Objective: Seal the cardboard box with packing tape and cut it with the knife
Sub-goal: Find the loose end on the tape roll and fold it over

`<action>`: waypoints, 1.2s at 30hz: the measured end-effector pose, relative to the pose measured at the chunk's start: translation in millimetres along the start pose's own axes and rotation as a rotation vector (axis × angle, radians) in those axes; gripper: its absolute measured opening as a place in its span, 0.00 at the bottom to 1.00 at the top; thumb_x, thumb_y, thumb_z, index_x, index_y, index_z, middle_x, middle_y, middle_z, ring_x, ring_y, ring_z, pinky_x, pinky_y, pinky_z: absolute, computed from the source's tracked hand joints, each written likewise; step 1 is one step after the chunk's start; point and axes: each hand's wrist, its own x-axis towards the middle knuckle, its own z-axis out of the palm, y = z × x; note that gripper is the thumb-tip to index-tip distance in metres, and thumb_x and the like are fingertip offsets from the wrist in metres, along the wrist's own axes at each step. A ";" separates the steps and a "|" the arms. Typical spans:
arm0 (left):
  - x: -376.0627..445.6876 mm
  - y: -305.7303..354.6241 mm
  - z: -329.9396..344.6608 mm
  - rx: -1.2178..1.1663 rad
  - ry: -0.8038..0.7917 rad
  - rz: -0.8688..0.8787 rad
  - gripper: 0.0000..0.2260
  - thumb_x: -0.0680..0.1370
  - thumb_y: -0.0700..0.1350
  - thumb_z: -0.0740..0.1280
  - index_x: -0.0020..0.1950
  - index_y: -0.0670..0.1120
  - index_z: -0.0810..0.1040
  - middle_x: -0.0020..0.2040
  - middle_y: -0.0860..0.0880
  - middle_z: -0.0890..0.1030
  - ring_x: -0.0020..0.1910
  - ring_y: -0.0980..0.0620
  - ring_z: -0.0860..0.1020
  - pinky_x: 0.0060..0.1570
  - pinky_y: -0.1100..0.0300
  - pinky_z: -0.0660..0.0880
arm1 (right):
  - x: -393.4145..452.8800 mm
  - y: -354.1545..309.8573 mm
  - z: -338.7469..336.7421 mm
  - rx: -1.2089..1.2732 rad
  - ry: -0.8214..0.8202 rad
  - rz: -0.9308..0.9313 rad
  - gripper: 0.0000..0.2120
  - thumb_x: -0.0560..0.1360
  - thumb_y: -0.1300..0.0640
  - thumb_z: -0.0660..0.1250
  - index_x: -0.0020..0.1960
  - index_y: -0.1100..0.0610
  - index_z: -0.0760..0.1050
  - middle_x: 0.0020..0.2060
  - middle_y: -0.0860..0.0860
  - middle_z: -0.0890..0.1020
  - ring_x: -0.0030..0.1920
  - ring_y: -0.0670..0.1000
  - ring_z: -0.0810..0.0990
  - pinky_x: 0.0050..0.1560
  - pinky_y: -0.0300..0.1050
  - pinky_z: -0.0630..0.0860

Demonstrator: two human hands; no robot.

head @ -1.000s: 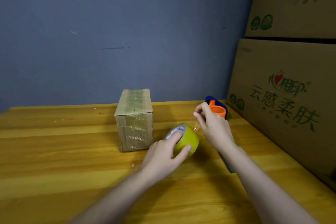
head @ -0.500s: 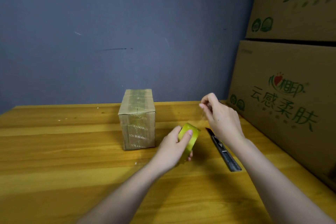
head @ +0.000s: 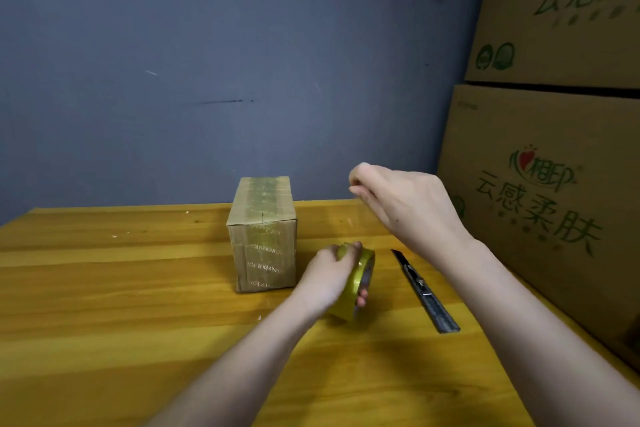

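**Stock on the table: box, tape, knife**

Item one: small cardboard box (head: 264, 234), upright near the far edge of my wooden table (head: 104, 288), tape already along its top and front. Item two: yellow tape roll (head: 356, 284), on edge just right of the box, gripped by my left hand (head: 330, 276). Item three: knife (head: 424, 289), flat on the table right of the roll, untouched. My right hand (head: 403, 206) is raised above them, fingertips pinched; the clear tape end there I cannot make out. Large printed cartons (head: 547, 201) stacked at right.

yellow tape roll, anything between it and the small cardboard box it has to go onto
Nothing visible: only bare wooden table separates the yellow tape roll, gripped by the left hand, from the small cardboard box.
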 end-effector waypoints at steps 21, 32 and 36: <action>18.8 34.0 -24.4 0.020 0.280 0.513 0.08 0.75 0.43 0.69 0.49 0.53 0.73 0.54 0.46 0.79 0.49 0.50 0.81 0.54 0.53 0.77 | 14.5 17.9 22.2 0.192 -0.083 0.015 0.08 0.78 0.48 0.58 0.50 0.51 0.71 0.39 0.46 0.79 0.35 0.50 0.78 0.30 0.47 0.74; 27.7 46.8 -22.4 -0.064 0.212 0.543 0.02 0.76 0.38 0.67 0.43 0.43 0.77 0.52 0.36 0.78 0.32 0.57 0.80 0.36 0.72 0.72 | -11.6 23.2 40.0 0.727 0.013 0.514 0.15 0.74 0.43 0.64 0.58 0.46 0.69 0.38 0.43 0.77 0.38 0.44 0.77 0.38 0.37 0.74; 29.6 47.2 -19.9 -0.079 0.243 0.549 0.05 0.76 0.39 0.68 0.41 0.47 0.77 0.51 0.37 0.78 0.32 0.58 0.80 0.37 0.72 0.72 | -26.5 19.5 50.0 1.050 0.104 0.699 0.09 0.73 0.55 0.69 0.53 0.53 0.75 0.44 0.44 0.78 0.44 0.39 0.77 0.43 0.32 0.74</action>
